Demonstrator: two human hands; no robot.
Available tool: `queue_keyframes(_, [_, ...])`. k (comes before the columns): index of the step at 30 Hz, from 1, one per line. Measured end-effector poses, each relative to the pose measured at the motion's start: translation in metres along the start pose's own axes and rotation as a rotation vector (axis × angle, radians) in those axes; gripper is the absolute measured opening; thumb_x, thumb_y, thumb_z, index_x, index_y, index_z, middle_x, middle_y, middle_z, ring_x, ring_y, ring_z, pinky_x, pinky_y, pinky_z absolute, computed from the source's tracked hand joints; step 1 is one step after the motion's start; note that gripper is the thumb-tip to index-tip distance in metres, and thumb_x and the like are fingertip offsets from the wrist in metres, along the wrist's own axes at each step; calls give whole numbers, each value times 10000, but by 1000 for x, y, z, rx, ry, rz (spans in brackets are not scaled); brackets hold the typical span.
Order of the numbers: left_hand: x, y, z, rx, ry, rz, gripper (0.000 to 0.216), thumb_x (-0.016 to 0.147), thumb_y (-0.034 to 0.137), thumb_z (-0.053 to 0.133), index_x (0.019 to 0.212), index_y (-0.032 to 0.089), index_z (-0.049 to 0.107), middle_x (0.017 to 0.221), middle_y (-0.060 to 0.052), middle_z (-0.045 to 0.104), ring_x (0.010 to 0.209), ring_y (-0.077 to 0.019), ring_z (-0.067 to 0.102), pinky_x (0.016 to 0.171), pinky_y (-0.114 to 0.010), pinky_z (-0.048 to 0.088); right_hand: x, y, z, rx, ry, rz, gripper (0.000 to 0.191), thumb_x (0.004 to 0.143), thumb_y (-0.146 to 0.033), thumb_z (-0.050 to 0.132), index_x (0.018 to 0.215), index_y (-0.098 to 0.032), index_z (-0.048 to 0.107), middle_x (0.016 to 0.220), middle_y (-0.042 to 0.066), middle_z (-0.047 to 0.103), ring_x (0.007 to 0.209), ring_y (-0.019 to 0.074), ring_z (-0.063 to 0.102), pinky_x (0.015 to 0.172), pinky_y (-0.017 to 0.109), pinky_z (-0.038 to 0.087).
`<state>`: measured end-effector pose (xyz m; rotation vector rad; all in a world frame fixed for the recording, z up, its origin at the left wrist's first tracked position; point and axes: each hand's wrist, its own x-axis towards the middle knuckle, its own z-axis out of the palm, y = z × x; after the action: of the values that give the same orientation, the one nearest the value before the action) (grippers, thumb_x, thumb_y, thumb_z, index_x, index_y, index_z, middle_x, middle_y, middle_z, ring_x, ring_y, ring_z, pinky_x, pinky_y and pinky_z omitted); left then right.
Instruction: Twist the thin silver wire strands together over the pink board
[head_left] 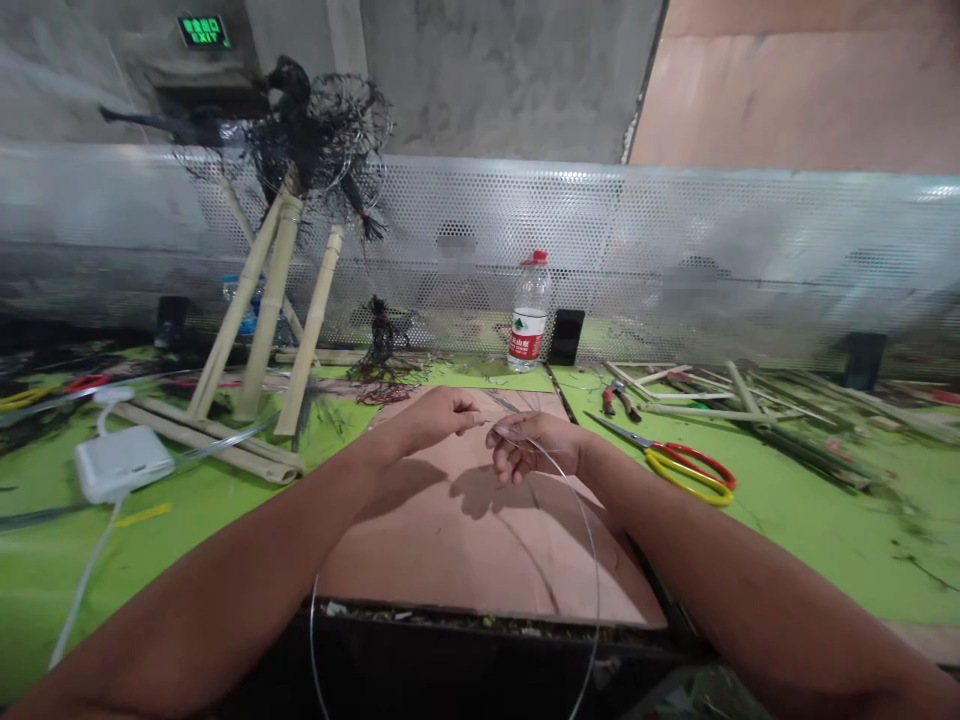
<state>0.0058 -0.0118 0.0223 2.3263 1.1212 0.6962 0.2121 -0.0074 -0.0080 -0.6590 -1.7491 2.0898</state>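
Note:
A thin, pale wire (596, 560) runs out of my right hand and bends down past the board's front edge. Its other side rises near my left forearm, so it makes a wide loop. My right hand (534, 443) pinches the wire between thumb and forefinger, the other fingers loosely curled. Close beside it, my left hand (446, 410) is closed, thumb against forefinger, at what looks like the wire's thin end. A small gap separates the two hands. Both are above a tan board (450, 560), on which their shadows fall.
Red-and-yellow scissors (686, 470) and pliers (621, 398) lie to the right, near bamboo strips (720, 405). A water bottle (529, 315) and black phone (567, 337) stand behind. On the left are bamboo tubes (274, 310), dark tangled fibre (315, 130) and a white adapter (124, 463).

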Motion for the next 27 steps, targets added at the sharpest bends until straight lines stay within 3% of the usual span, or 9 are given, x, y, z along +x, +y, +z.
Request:
queue_keyframes(8, [-4, 9, 2, -66, -42, -15, 236, 709, 342, 489, 569, 156, 451, 535, 42, 339, 482, -70, 267, 448, -223, 185, 3, 2, 3, -135, 108, -47, 245, 725, -338, 623, 838, -147, 522, 595, -10, 562, 509, 111, 567, 504, 248, 482])
queue_keyframes(14, [-5, 2, 2, -113, -31, -17, 200, 693, 306, 493, 571, 159, 432, 549, 44, 333, 479, -67, 266, 447, -223, 190, 9, 0, -1, -302, 282, -123, 124, 736, -266, 552, 759, -144, 560, 477, -64, 408, 366, 39, 341, 338, 158, 294])
queue_keyframes(18, [-3, 2, 5, -112, -62, -37, 158, 685, 280, 479, 587, 158, 465, 542, 42, 344, 472, -69, 261, 445, -227, 183, 13, 2, -4, -403, 325, -131, 132, 702, -192, 495, 768, -137, 596, 492, -43, 444, 375, 37, 322, 337, 160, 218])
queue_keyframes(27, [-1, -1, 9, -67, -67, 2, 152, 691, 275, 463, 607, 151, 493, 545, 36, 359, 484, -73, 278, 440, -221, 197, 13, 1, -4, -628, 375, -121, 212, 665, -161, 457, 798, -146, 621, 521, -43, 470, 408, 39, 322, 390, 173, 218])
